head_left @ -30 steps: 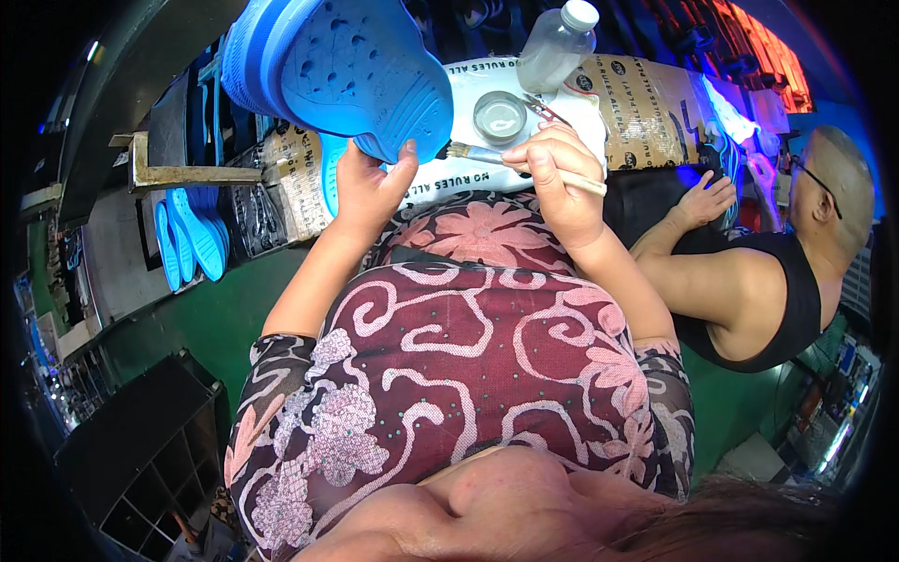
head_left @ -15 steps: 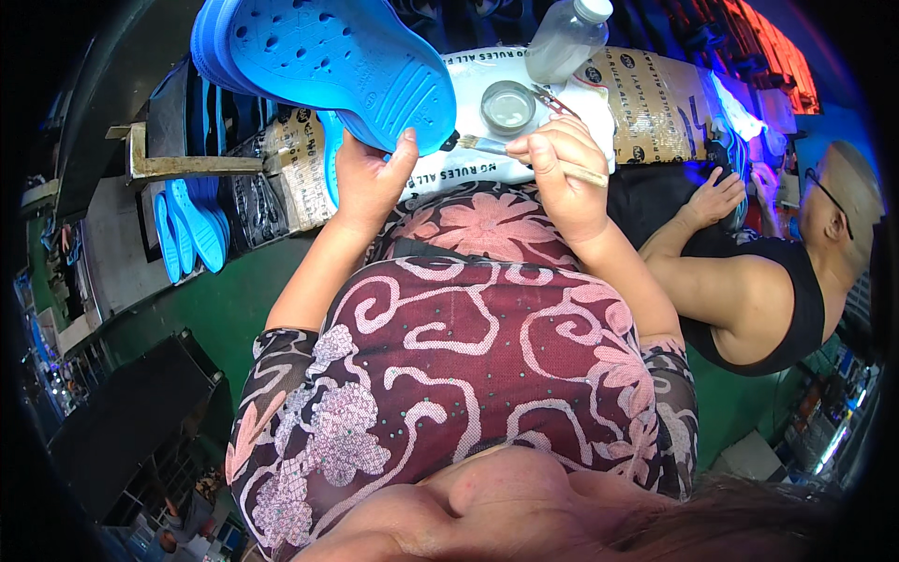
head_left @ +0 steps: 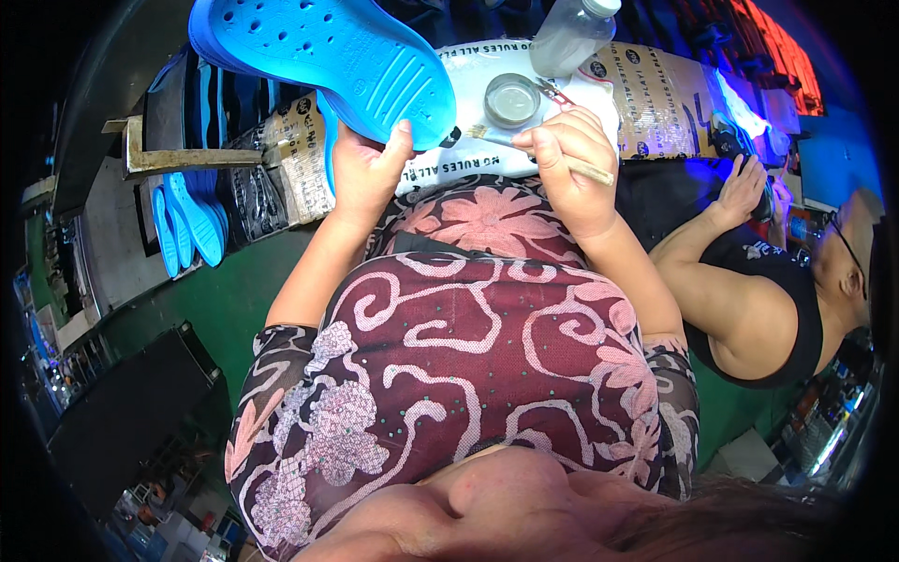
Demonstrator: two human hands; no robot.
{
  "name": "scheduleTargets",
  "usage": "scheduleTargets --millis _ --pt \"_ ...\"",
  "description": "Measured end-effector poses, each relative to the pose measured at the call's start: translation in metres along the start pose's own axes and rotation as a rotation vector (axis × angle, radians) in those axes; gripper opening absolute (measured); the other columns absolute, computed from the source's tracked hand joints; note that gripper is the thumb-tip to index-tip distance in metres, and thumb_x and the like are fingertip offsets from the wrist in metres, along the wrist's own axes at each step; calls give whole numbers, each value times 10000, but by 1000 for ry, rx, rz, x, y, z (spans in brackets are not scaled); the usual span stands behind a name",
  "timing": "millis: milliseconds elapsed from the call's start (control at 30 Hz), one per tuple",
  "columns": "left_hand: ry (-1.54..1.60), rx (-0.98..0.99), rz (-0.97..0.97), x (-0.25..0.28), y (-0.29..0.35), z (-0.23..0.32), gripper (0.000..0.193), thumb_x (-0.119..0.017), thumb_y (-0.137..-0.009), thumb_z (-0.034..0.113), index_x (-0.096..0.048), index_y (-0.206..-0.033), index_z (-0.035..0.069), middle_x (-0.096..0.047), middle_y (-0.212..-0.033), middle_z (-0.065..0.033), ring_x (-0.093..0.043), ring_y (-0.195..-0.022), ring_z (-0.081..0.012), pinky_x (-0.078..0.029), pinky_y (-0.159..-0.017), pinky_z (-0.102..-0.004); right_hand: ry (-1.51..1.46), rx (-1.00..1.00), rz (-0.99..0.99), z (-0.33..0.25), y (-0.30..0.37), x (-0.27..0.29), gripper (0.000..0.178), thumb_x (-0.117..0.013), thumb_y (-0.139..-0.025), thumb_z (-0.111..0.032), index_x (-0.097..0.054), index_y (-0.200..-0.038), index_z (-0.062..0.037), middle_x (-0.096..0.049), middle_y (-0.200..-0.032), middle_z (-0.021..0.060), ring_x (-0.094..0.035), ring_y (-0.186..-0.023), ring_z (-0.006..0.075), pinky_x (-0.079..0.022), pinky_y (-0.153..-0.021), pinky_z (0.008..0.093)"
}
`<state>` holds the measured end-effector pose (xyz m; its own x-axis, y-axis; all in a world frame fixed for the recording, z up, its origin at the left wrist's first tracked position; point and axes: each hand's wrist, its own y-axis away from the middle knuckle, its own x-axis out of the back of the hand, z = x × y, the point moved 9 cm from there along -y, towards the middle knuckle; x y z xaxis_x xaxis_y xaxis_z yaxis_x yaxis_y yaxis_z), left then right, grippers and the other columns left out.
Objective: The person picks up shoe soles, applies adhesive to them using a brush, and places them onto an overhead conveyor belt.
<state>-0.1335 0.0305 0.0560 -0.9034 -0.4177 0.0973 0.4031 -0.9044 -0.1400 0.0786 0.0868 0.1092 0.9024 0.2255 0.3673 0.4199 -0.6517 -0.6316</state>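
My left hand (head_left: pixel 367 169) grips the heel end of a blue perforated clog (head_left: pixel 323 56), holding it up with its sole facing me. In my right hand (head_left: pixel 567 164) is a thin wooden-handled brush (head_left: pixel 538 155), its bristle tip pointing left toward the clog's heel. Just beyond the brush a small round tin (head_left: pixel 511 99) of pale liquid sits on a white printed sheet (head_left: pixel 468 75), with a clear plastic bottle (head_left: pixel 569 37) behind it.
More blue clogs (head_left: pixel 192 215) stand stacked at the left beside a wooden bar (head_left: pixel 178 159). A person in a black sleeveless top (head_left: pixel 763 300) sits to my right, one hand (head_left: pixel 744 187) on the bench. A dark crate (head_left: pixel 131 412) stands at lower left.
The clog has shifted right and lower, closer to the brush. My right hand has dropped slightly, with the brush tip now near the clog's heel.
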Motion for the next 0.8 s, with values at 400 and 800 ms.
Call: scheduleTargets --millis 400,800 --pt "135 15 -5 -2 -2 4 385 -592 -821 117 -402 -1129 -14 -580 -924 -131 -597 -679 -161 -518 -547 -265 -47 10 2 -5 2 -3 177 -574 -813 -134 -636 -672 -46 -584 -617 60 -518 -589 216 -384 -636 313" --pt "-37 -127 5 -8 4 6 409 -598 -810 67 -410 -1164 -20 -554 -1062 -124 -558 -935 -185 -440 -840 -307 18 101 -29 -20 -10 -5 186 -590 -801 -155 -624 -648 -54 -555 -582 54 -501 -554 216 -373 -618 310"
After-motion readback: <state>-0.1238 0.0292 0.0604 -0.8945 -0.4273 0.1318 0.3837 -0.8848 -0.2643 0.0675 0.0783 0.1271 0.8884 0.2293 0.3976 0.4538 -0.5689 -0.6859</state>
